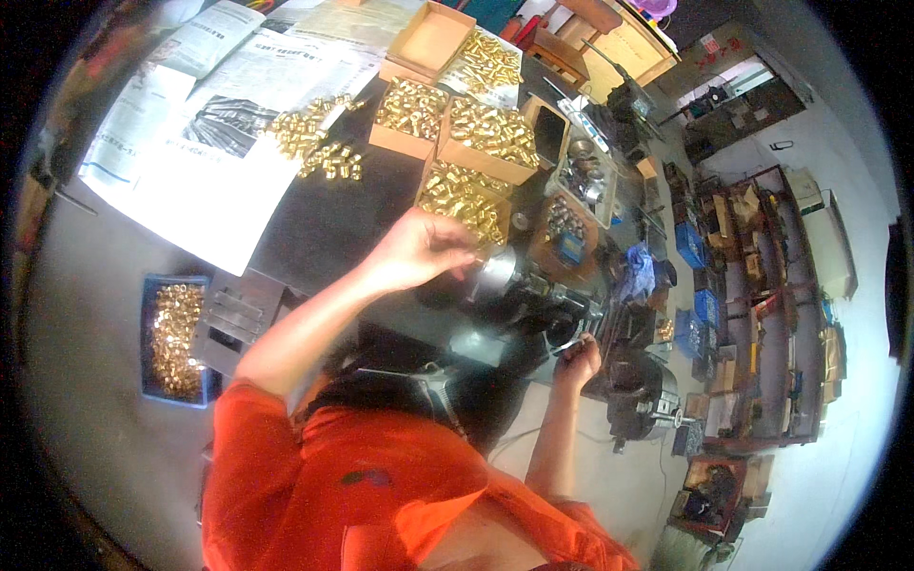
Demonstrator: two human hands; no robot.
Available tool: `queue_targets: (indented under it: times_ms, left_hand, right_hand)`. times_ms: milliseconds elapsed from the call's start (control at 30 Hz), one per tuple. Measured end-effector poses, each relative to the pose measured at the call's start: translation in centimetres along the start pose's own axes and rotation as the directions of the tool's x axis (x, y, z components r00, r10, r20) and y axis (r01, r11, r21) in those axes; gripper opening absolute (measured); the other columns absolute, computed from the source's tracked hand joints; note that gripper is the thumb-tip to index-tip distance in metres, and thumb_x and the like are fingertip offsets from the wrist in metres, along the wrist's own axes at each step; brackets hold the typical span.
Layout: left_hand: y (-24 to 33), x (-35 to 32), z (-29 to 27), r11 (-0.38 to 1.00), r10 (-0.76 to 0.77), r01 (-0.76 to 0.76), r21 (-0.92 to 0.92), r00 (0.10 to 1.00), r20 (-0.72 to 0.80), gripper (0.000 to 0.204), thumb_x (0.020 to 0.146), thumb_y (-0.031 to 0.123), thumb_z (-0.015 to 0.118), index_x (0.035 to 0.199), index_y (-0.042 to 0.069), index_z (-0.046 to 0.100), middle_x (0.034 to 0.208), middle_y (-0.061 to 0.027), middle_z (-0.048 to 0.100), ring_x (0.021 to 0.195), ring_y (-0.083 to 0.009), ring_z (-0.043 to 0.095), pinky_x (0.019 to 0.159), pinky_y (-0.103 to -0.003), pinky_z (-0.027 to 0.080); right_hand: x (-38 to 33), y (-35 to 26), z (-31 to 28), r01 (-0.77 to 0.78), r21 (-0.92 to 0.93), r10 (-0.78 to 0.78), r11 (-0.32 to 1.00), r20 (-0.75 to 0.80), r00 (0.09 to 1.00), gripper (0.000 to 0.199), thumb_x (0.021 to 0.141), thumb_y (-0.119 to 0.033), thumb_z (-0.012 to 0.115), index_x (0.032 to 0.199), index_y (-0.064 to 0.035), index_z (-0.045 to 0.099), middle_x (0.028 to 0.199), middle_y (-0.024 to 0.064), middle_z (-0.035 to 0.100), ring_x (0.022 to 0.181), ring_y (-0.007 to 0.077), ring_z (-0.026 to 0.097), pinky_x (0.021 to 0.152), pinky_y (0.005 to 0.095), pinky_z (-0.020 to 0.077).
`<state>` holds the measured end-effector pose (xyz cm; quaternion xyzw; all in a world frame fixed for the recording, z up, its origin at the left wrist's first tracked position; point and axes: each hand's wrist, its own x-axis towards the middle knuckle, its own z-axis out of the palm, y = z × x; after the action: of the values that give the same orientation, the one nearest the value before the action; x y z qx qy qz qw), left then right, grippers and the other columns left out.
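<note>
My left hand [424, 249] reaches over the bench with its fingers drawn together in a pinch beside the round metal chuck [495, 272] of a small lathe. Whatever those fingers hold is too small or hidden to make out. Lower and to the right, my right hand [578, 364] is closed around a thin lever [567, 345] at the machine's other end. Just beyond my left hand stands a cardboard box of small brass fittings [465, 205]. Two more boxes of brass parts, one left [409, 109] and one right [490, 133], sit behind it.
Newspaper sheets [214, 181] cover the bench's left, with loose brass fittings [314, 138] on their edge. A blue crate of brass parts [177, 338] is at lower left. A phone [549, 131] and a tray of metal parts [586, 181] lie right. Shelves [771, 295] line the wall.
</note>
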<state>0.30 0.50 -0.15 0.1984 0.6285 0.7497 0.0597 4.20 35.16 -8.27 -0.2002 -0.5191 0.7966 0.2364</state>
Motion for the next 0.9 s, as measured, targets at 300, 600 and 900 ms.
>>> queue_targets:
  times_ms: [300, 600, 900]
  left_hand:
    - [0.1, 0.4, -0.1, 0.996, -0.065, 0.064, 0.057, 0.998, 0.02, 0.009, 0.078, -0.002, 0.057, 0.086, -0.007, 0.059, 0.071, -0.0081, 0.061, 0.064, -0.0128, 0.061, 0.06, -0.024, 0.049]
    - [0.2, 0.4, -0.2, 0.991, -0.12, 0.121, -0.055, 0.992, 0.033, 0.009, 0.078, -0.004, 0.057, 0.086, -0.006, 0.059, 0.073, -0.0082, 0.061, 0.064, -0.013, 0.061, 0.061, -0.023, 0.049]
    - [0.3, 0.7, 0.2, 0.942, 0.084, -0.099, 0.322, 0.995, 0.061, 0.016, 0.071, -0.005, 0.063, 0.086, -0.003, 0.06, 0.08, -0.0077, 0.063, 0.077, -0.0142, 0.061, 0.07, -0.026, 0.048]
  right_hand:
    - [-2.0, -3.9, -0.3, 0.051, 0.021, -0.053, 0.998, 0.102, 0.993, 0.018, 0.083, -0.017, 0.046, 0.071, -0.0031, 0.049, 0.055, -0.0017, 0.033, 0.045, 0.0077, 0.027, 0.04, 0.022, 0.021]
    - [1.1, -8.5, 4.4, 0.095, 0.002, -0.093, 0.995, 0.209, 0.974, 0.016, 0.082, -0.012, 0.04, 0.068, -0.0063, 0.045, 0.053, -0.0031, 0.028, 0.044, 0.0067, 0.024, 0.037, 0.0212, 0.0174]
    - [12.0, -1.3, 3.2, 0.299, -0.199, -0.256, 0.933, 0.216, 0.942, 0.017, 0.081, -0.014, 0.047, 0.073, -0.0021, 0.057, 0.058, 0.0, 0.046, 0.047, 0.0103, 0.039, 0.041, 0.0231, 0.0308]
